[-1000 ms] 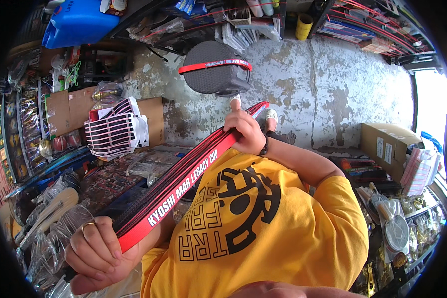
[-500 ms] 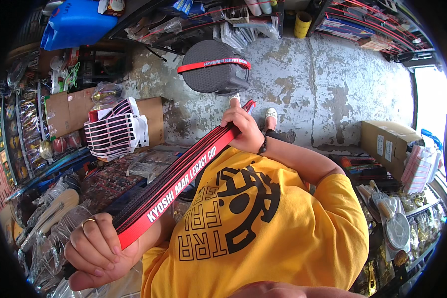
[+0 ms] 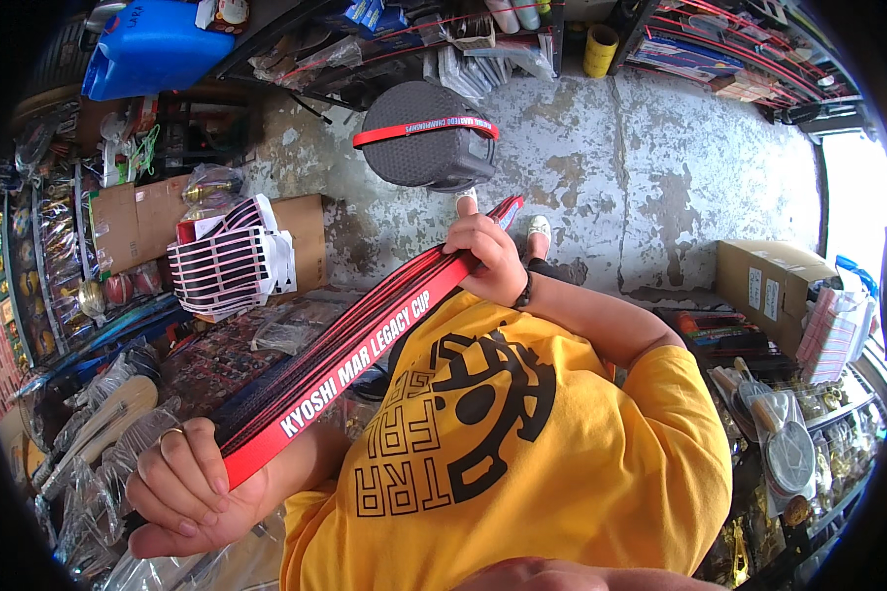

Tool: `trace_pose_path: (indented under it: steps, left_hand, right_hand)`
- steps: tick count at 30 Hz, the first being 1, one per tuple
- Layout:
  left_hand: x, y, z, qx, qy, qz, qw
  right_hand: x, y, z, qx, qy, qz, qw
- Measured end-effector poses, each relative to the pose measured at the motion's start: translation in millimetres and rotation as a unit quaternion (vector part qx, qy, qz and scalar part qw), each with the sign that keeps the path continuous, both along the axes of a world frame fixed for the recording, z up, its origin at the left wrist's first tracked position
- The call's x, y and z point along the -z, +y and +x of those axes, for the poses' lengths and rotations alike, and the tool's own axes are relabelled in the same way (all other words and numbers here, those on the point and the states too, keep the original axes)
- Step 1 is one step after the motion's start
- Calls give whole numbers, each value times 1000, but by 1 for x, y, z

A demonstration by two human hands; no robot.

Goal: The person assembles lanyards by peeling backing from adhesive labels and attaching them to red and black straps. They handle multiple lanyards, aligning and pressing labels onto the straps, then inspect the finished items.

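A bundle of red ribbon straps [image 3: 365, 350] with black backs and white lettering stretches diagonally across my chest. My left hand [image 3: 182, 488], wearing a ring, grips the lower end at the lower left. My right hand [image 3: 488, 258], with a dark wristband, pinches the upper end near the middle of the view. My yellow shirt [image 3: 522, 463] with a black print fills the lower middle.
A round dark stool [image 3: 424, 148] with a red ribbon across it stands on the concrete floor [image 3: 660, 177]. A stack of pink-striped sheets [image 3: 229, 261] rests against cardboard boxes [image 3: 128, 222] at left. Wrapped goods crowd the left side. A cardboard box [image 3: 764, 286] and shelves stand right.
My left hand has slid slightly right along the lower end of the straps. My right hand keeps its hold at the upper end.
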State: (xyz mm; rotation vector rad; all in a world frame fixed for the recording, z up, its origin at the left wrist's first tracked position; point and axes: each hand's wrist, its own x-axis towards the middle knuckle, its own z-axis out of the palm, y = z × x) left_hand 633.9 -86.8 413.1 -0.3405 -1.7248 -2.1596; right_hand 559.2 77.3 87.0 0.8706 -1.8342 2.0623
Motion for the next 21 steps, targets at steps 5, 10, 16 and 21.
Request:
trace_pose_path:
  steps: [5, 10, 16, 21]
  left_hand:
    - [3, -1, 1, -1, 0, -4, 1000]
    - [7, 1, -1, 15, 7, 3, 1000]
    - [8, 0, -2, 25, 8, 3, 1000]
    - [10, -4, -4, 17, 11, 1, 1000]
  right_hand:
    - [-3, -3, 0, 1, -16, 17, 1000]
    - [-1, -7, 0, -12, -39, 25, 999]
    - [-2, -9, 2, 19, -44, 27, 998]
    - [1, -6, 2, 35, -47, 23, 998]
